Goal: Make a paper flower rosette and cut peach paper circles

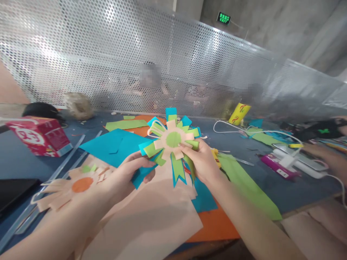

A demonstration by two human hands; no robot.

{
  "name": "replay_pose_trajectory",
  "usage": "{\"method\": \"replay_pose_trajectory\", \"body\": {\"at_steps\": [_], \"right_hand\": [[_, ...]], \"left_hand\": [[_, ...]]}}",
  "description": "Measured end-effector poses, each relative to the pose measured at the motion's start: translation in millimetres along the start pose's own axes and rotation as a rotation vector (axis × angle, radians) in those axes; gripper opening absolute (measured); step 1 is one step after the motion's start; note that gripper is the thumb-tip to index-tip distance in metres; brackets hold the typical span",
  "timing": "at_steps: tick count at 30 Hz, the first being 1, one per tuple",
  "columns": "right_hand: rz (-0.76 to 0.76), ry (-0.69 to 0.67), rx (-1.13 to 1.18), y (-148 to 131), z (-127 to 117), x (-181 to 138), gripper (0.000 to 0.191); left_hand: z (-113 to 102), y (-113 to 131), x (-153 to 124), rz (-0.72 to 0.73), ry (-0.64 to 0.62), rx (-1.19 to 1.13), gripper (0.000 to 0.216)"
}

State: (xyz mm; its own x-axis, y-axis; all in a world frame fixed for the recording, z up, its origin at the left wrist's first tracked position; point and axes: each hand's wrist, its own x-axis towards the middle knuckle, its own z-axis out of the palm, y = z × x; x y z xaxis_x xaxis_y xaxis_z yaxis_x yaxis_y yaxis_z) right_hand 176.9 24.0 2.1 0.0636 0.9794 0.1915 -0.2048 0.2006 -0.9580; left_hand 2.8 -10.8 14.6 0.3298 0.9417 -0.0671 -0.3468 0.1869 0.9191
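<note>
A layered paper flower (pixel 173 139), green disc at its centre with peach, green and blue petals, is held up just above the tabletop (pixel 16 159), near the middle of the view. The left hand (pixel 130 171) grips its blue outer petals at the flower's 8 o'clock, fingers (pixel 141 159) curled around the paper edge. The right hand (pixel 203 162) pinches the peach and green petals at 4 o'clock, fingertips pressed on the front.

A peach sheet (pixel 151 224) lies below the hands, over an orange sheet (pixel 217 227). At 8 o'clock of the held flower, a second flower (pixel 81 185) with an orange centre lies flat. A blue sheet (pixel 111 146) is at 9 o'clock and a red box (pixel 40 136) further that way. A long green strip (pixel 244 186) lies at 4 o'clock. At 2 o'clock a yellow tube (pixel 239 113) stands by the perforated metal screen (pixel 108 54).
</note>
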Motion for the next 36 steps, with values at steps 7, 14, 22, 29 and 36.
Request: {"method": "replay_pose_trajectory", "body": {"at_steps": [7, 14, 22, 29, 36], "right_hand": [[-0.009, 0.004, -0.037, 1.6, -0.8, 1.3, 0.026], [-0.025, 0.001, -0.082, 1.1, -1.8, 0.7, 0.027], [-0.054, 0.022, -0.029, 3.7, -2.6, 3.6, 0.027], [-0.096, 0.093, 0.029, 0.7, -4.1, 7.1, 0.027], [-0.06, 0.122, 0.199, -4.4, -2.6, 12.2, 0.023]], "left_hand": [[-0.7, 0.4, 0.8, 0.001, 0.013, 0.005, 0.006], [0.0, 0.4, -0.7, -0.009, -0.006, 0.0, 0.003], [1.9, 2.0, -1.5, 0.038, 0.104, 0.025, 0.017], [-0.7, -1.0, 0.6, 0.055, 0.227, 0.112, 0.024], [-4.6, -1.6, 2.2, 0.073, 0.242, 0.2, 0.025]]}}
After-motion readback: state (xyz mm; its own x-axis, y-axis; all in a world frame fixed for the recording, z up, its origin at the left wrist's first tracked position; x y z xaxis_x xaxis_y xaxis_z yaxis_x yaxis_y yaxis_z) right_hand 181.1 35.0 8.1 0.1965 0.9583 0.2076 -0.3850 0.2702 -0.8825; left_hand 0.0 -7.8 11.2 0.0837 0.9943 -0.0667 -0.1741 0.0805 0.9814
